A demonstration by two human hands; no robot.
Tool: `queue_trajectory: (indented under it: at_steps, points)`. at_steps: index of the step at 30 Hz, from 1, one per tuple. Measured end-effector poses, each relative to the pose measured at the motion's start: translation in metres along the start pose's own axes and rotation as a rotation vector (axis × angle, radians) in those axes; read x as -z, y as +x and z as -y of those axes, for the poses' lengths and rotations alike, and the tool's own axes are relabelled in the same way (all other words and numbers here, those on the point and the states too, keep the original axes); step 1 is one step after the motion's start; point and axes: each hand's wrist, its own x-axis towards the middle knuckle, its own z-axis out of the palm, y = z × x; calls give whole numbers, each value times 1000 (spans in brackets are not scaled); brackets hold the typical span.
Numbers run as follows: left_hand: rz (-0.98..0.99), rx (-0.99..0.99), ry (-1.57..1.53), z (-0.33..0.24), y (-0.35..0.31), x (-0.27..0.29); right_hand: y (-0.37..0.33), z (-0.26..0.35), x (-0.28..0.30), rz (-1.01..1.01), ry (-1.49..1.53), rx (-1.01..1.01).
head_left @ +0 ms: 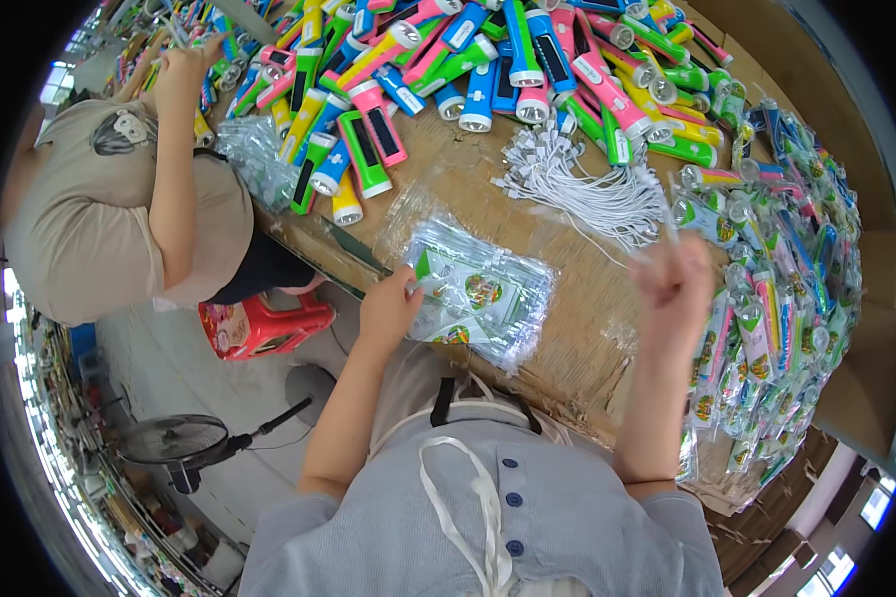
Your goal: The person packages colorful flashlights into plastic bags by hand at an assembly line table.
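Observation:
My left hand (388, 310) is at the left edge of a stack of clear printed plastic bags (488, 289), its fingers bent and pinching the edge of a bag. To the right, my right hand (672, 282) is raised over the table and blurred by motion, fingers curled together. A white cable (673, 231) shows at its fingertips, close to a bundle of white charging cables (587, 194) with small plugs. Beyond these lies a heap of flashlights (478, 95) in blue, green, pink and yellow, some with dark panels on their sides.
A tall pile of bagged flashlights (767, 328) covers the table's right side, by cardboard (881, 284). Another person (134, 214) works at the left beside more clear bags (264, 159). A red stool (269, 326) and a black fan (174, 438) stand on the floor.

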Motion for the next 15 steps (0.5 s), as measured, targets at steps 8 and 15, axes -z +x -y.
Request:
queue_trajectory:
  at_steps: [8,15]
  points:
    - [16,-102,-456,6,13,6,-60,-198,-27,591,-669,-316]
    - [80,-195,-614,27,8,20,-58,-195,-56,998,-2071,-511]
